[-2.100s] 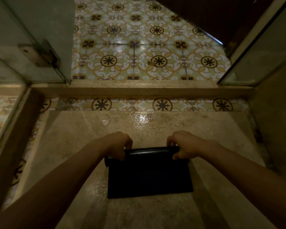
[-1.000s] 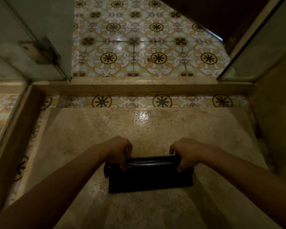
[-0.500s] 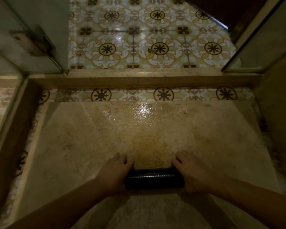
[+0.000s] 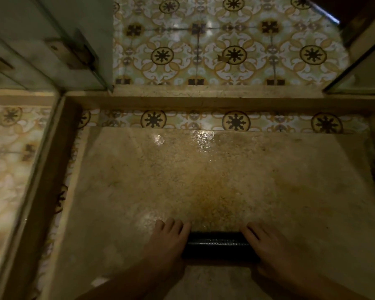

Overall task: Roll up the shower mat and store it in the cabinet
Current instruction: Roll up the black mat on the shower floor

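Left hand flat over left end of mat, fingers spread, pressing not clenching. Right hand same on right end, grip open, palm down on roll. Mat: black, textured, fully rolled into tight tube, lying crosswise on beige stone shower floor near bottom of view. Both roll ends hidden under hands. Dim light; whether thumbs wrap underneath, can't tell. Forearms cut off at frame edge.
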A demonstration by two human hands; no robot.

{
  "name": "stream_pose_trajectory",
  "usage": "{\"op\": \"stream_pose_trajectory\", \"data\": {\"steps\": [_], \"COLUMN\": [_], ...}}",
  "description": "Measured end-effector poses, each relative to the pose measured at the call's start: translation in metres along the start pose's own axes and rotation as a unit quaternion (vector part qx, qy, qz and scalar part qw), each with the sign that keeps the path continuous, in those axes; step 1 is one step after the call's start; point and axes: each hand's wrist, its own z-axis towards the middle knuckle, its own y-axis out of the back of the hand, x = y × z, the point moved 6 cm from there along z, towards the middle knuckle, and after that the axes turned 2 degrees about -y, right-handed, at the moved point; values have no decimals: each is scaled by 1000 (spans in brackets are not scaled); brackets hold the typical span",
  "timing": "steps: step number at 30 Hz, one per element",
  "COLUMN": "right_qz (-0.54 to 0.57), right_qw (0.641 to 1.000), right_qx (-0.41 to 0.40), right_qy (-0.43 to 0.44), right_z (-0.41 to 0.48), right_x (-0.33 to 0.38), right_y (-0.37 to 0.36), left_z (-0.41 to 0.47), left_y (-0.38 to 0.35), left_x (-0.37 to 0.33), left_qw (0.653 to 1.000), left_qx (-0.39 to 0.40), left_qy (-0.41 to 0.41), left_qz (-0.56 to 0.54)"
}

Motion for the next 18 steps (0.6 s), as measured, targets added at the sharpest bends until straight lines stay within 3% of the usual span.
{"op": "stream_pose_trajectory", "data": {"steps": [4, 10, 18], "right_qz": [-33, -57, 21], "right_qw": [999, 993, 998], "right_qx": [-22, -107, -16], "right_qy": [-13, -17, -54], "right_z": [-6, -68, -186], "right_x": [15, 59, 108], "right_y": [58, 195, 412], "left_z": [-17, -71, -185], "left_y": [34, 167, 398], "left_x": [2, -25, -100], "left_qw": [995, 995, 995], "left_qx": [66, 70, 79], "left_qy": [36, 15, 48], "left_qz": [-62, -72, -50]}}
